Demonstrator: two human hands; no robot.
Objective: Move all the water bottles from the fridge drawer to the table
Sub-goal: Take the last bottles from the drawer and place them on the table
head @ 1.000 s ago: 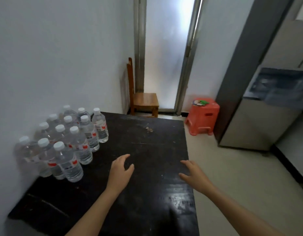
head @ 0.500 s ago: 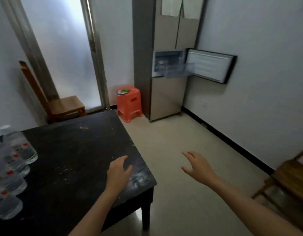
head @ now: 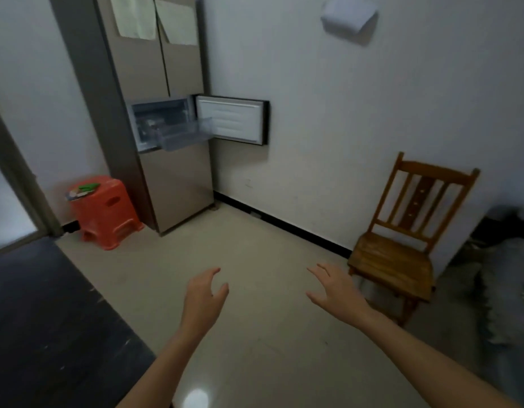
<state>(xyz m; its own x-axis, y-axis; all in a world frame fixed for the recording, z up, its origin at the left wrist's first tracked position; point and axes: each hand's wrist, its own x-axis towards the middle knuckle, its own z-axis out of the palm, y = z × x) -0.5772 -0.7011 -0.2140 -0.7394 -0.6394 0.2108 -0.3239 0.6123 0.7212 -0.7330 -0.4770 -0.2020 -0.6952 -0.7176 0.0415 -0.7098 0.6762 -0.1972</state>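
Observation:
The tall grey fridge [head: 172,184] stands across the room at the upper left, its small middle door [head: 234,119] swung open to the right. A clear plastic drawer [head: 181,139] is pulled out of the open compartment; its contents are too blurred to tell. My left hand [head: 203,298] and my right hand [head: 334,290] hang over the bare floor, both empty with fingers apart, far from the fridge. A corner of the dark table [head: 49,325] fills the lower left. No water bottles are in view.
An orange plastic stool [head: 107,213] stands left of the fridge. A wooden chair [head: 402,245] sits against the right wall, close to my right hand. Dark cloth or bags [head: 504,275] lie at the far right. Tiled floor [head: 240,245] stretches between me and the fridge.
The view has swung right, away from the table with its bottles, toward the fridge. Both hands left the tabletop and now hang over the floor, still empty.

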